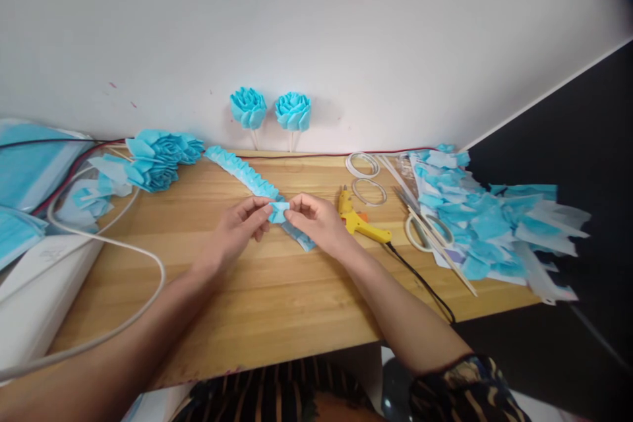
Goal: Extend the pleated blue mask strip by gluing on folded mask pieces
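Between my two hands is a small folded piece of blue fabric (279,212), pale blue and thin. My left hand (246,219) pinches its left edge with thumb and fingers. On the opposite edge, my right hand (311,219) has its thumb and fingers closed too. Behind and to the left, a row of folded blue pieces (242,171) runs slantwise across the wooden table (237,303). More blue material (298,236) lies just below my right hand, partly covered by it.
Two blue fabric flowers (293,112) on sticks lean at the wall; more flowers (161,158) lie left. A yellow glue gun (363,225), tape rolls (362,165), scissors (418,227) and a heap of blue scraps (475,217) are right. A white cable (161,277) loops over the left side.
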The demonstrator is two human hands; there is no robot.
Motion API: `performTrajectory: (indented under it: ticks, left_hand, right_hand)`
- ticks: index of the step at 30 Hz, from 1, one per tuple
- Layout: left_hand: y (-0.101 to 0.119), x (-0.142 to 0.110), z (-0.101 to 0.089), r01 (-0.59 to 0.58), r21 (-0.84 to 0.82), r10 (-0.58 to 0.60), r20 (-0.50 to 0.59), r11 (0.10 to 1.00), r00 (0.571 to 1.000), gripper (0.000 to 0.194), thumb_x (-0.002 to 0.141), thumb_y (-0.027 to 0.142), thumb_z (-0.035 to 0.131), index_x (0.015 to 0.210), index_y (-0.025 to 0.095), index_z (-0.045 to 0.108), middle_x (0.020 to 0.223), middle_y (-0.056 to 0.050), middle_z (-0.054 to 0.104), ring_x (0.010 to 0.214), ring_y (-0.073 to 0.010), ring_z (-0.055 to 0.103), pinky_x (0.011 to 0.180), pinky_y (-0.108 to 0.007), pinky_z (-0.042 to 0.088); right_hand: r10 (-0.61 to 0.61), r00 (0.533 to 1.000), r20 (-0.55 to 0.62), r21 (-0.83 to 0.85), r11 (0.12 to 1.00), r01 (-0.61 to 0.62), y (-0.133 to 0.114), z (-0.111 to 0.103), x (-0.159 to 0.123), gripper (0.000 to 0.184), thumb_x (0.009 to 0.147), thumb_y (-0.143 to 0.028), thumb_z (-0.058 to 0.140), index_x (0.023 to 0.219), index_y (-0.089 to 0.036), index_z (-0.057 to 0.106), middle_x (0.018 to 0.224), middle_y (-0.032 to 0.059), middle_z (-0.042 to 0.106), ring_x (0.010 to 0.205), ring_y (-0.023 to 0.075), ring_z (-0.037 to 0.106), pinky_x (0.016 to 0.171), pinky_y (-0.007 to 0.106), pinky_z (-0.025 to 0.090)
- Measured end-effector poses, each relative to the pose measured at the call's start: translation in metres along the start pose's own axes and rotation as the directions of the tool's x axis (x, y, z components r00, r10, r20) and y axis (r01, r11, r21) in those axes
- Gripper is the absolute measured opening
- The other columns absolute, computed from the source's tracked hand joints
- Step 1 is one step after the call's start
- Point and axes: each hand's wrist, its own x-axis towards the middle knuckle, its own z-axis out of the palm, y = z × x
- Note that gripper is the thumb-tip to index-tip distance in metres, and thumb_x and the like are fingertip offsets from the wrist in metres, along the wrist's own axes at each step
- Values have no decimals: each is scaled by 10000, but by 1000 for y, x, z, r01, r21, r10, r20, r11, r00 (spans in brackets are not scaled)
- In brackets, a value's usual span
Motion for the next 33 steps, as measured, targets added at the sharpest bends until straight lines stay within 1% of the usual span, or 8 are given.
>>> performTrajectory:
  ticks: [12,15,17,19,21,26,29,33]
  left_hand:
    - [7,-4,1,-26,80,26,-3,996,1000,257,721,430,726,687,188,648,550,45,497,526,-101,407,521,-241,322]
    - [2,-2,-1,-11,-1,11,-24,1000,1000,254,741,415,723,695,178,644,559,42,518,521,-92,419,533,-234,334]
    - [-1,0,-3,9,-77,-11,-24,997,1000,263,736,419,737,719,173,647,579,36,541,523,-90,436,534,-232,347]
    - [-2,2,-4,24,-132,-28,-25,991,999,277,718,419,762,739,167,651,597,31,557,532,-91,453,531,-228,353]
    - [-2,2,-4,34,-164,-40,-36,986,999,294,696,422,784,735,163,650,598,28,564,535,-91,462,519,-223,351]
    - [1,0,-2,33,-166,-42,-54,986,998,324,675,445,802,720,163,648,573,29,569,520,-91,463,514,-224,355]
    - [1,0,-1,27,-157,-37,-58,987,998,346,649,461,816,706,165,647,552,30,565,508,-91,455,507,-224,351]
    - [-4,1,-1,33,-148,-41,-55,989,998,332,644,447,819,724,168,658,555,35,564,499,-91,465,503,-225,347]
  right_hand:
    - [-71,997,10,-149,986,72,-3,2,-2,138,820,-323,612,774,-193,613,702,-21,596,647,108,533,624,236,442]
    - [-59,998,26,-160,985,62,-19,-9,-7,198,857,-364,599,917,-194,682,816,11,690,738,138,625,683,263,490]
    - [-96,995,-41,-239,968,83,-36,-24,-15,266,887,-378,580,1059,-207,690,957,37,731,875,172,673,767,296,517]
    - [-190,975,-112,-433,893,124,-51,-46,-26,288,909,-356,564,1140,-226,676,1037,45,733,961,197,680,838,332,519]
    - [-244,966,-90,-649,750,129,-60,-70,-39,299,915,-292,555,1193,-236,653,1078,50,729,1008,220,676,891,368,508]
    - [-98,994,41,-937,343,73,-42,-114,-71,434,883,-196,555,1316,-226,576,1190,115,690,1113,306,635,928,468,504]
    - [-49,990,132,-951,275,140,-17,-116,-79,595,837,-142,551,1424,-178,465,1327,153,611,1247,313,559,1023,497,467]
    - [-107,981,163,-949,253,186,11,-105,-74,628,816,-64,454,1441,-125,433,1427,186,528,1347,305,479,1088,505,423]
